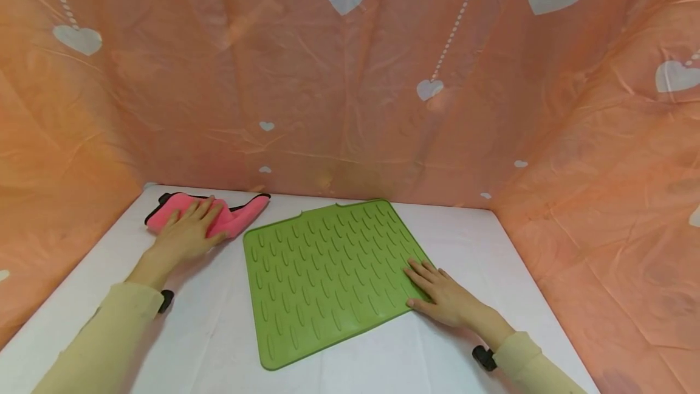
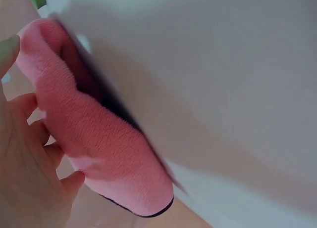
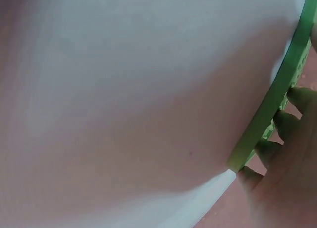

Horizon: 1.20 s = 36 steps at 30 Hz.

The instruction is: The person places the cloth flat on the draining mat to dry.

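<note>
Nearest the camera, a pale yellow left sleeve [image 1: 104, 339] ran in from the lower left, with a right sleeve [image 1: 533, 363] opposite. Directly under the left hand [image 1: 183, 233] lay the pink cloth [image 1: 232, 224], on the far left of the desk [image 1: 208, 333]; that hand was much the nearer to it. The cloth's long axis ran crosswise, its narrow tip towards the green mat [image 1: 333, 278]. The left grip had its fingers apart, resting on the cloth rather than clamped. The right hand [image 1: 445, 297] lay on the mat's right edge, its grip likewise spread, not closed round anything.

The cloth looked soft, with a fine ribbed pile, dark edging and a rumpled fold. The mat seemed rubbery: flat, roughly rectangular, round-cornered, with rows of slim raised ovals.
</note>
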Available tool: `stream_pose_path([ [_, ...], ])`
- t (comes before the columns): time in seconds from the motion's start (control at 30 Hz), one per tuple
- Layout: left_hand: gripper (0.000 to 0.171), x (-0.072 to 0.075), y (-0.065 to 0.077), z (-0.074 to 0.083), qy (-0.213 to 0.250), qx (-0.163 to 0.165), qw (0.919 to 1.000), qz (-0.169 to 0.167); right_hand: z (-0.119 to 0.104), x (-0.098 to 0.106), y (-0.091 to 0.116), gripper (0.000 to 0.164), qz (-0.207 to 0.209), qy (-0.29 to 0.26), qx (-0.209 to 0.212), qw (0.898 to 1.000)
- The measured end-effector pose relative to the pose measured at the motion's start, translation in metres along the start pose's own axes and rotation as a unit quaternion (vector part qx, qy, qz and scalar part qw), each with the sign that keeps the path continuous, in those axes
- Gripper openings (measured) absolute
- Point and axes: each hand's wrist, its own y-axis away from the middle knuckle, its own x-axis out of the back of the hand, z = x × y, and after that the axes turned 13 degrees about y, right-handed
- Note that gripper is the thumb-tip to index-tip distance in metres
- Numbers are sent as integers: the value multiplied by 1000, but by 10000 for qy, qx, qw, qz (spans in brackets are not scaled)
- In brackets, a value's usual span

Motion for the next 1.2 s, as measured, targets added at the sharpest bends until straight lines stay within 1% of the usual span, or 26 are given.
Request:
stream_pose_path([
  [0.1, 90, -2, -4, -2, 66, 22, 10000, -43, 0, -1, 0, 72, -19, 9, -7, 10000],
  [0.33, 85, -6, -14, -9, 197, -85, 9998, 16, -1, 1, -1, 72, -4, -32, -2, 10000],
  [0.47, 79, -6, -18, -10, 243, -108, 9996, 32, -3, 3, 0, 71, -10, -84, -1, 10000],
  [0.7, 58, -2, -22, -11, 164, -474, 9982, 325, -3, 4, 0, 70, 46, -101, 29, 9999],
  [0.9, 47, 0, -27, -13, 194, -532, 9968, 570, -2, 1, 0, 71, -19, -52, -32, 10000],
  [1.07, 39, -2, -31, -16, 360, -585, 9947, 770, -1, 1, -1, 72, -18, -67, -36, 10000],
  [1.2, 30, -2, -33, -18, 502, -704, 9923, 890, 0, 0, -1, 72, -34, -39, -42, 10000],
])
